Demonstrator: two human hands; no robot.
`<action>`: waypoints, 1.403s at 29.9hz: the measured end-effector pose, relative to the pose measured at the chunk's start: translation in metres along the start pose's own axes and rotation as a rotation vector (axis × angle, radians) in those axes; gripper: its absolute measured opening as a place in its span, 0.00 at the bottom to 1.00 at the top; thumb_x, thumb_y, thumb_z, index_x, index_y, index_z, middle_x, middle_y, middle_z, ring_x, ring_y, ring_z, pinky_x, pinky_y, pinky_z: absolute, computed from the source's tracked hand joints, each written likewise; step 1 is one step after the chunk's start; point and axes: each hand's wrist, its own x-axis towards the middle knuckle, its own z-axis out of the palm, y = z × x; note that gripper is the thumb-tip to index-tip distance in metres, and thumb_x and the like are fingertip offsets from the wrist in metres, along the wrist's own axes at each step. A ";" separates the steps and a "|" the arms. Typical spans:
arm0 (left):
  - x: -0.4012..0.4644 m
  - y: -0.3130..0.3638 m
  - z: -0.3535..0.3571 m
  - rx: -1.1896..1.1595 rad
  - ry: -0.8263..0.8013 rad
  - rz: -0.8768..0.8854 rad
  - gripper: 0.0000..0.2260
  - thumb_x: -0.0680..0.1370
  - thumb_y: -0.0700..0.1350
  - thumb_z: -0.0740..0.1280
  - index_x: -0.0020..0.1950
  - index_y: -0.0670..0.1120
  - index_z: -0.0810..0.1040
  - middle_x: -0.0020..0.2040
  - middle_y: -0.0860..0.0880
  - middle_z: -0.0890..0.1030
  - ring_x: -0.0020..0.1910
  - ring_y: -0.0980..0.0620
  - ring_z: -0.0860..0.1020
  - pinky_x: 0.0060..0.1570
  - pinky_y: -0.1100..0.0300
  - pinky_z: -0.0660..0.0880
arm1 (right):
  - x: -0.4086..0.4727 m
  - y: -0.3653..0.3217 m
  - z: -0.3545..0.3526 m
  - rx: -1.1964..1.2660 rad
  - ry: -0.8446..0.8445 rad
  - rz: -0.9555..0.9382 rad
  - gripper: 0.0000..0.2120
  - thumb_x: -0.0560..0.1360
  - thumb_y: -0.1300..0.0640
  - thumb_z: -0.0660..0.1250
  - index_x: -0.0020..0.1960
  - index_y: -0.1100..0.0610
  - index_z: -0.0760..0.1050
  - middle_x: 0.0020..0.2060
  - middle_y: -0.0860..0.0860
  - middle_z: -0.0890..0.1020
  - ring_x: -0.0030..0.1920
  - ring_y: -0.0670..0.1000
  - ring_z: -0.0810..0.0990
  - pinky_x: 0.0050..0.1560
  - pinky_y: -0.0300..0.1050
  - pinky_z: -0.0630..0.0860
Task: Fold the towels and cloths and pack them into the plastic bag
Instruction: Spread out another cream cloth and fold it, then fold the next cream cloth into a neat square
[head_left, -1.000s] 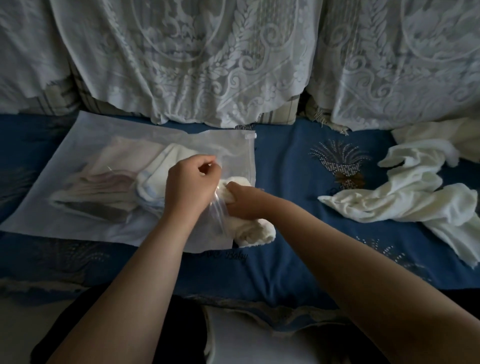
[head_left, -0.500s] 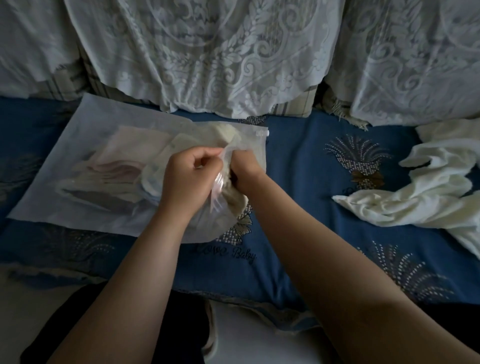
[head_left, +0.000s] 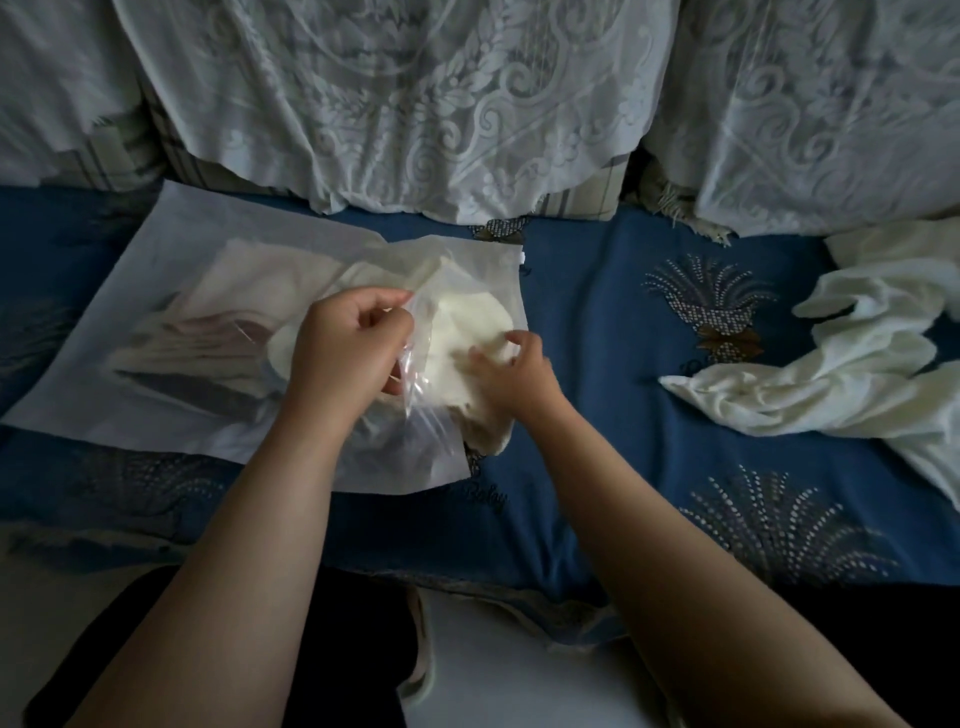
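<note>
Now the folded cream towel (head_left: 467, 332) sat mostly inside the plastic bag (head_left: 291, 415); 1 s prior it lay outside. L hand (head_left: 348, 353) fingers pinched bag mouth; R hand (head_left: 511, 376) fingers pressed towel in.

A home, most likely a living room or bedroom: white lace covers (head_left: 415, 104) hang over striped cushions (head_left: 156, 156) just behind a blue beaded seat cover (head_left: 623, 364), with a loose white cloth (head_left: 857, 374) lying crumpled on that cover's right side.

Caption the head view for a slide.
Left hand holds the plastic bag open; right hand pushes a folded cloth inside.
</note>
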 end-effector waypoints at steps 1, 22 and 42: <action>-0.001 0.000 0.001 0.008 -0.004 0.003 0.13 0.76 0.39 0.64 0.56 0.51 0.81 0.39 0.49 0.82 0.29 0.56 0.77 0.27 0.65 0.77 | 0.002 0.002 -0.001 -0.010 -0.043 0.021 0.37 0.70 0.37 0.66 0.72 0.48 0.56 0.70 0.57 0.65 0.65 0.59 0.70 0.64 0.57 0.71; 0.001 0.002 0.017 0.141 -0.095 0.082 0.13 0.76 0.43 0.64 0.59 0.51 0.80 0.38 0.50 0.81 0.27 0.52 0.77 0.32 0.55 0.81 | -0.023 -0.002 0.005 0.090 -0.104 -0.135 0.29 0.72 0.46 0.68 0.69 0.47 0.61 0.57 0.58 0.74 0.46 0.55 0.79 0.46 0.51 0.81; -0.016 0.024 0.105 0.703 -0.299 0.375 0.23 0.78 0.51 0.61 0.72 0.50 0.63 0.60 0.46 0.76 0.57 0.44 0.76 0.52 0.51 0.73 | -0.028 0.093 -0.142 -1.099 0.203 -0.256 0.18 0.76 0.55 0.60 0.66 0.54 0.66 0.63 0.57 0.68 0.65 0.60 0.69 0.59 0.54 0.71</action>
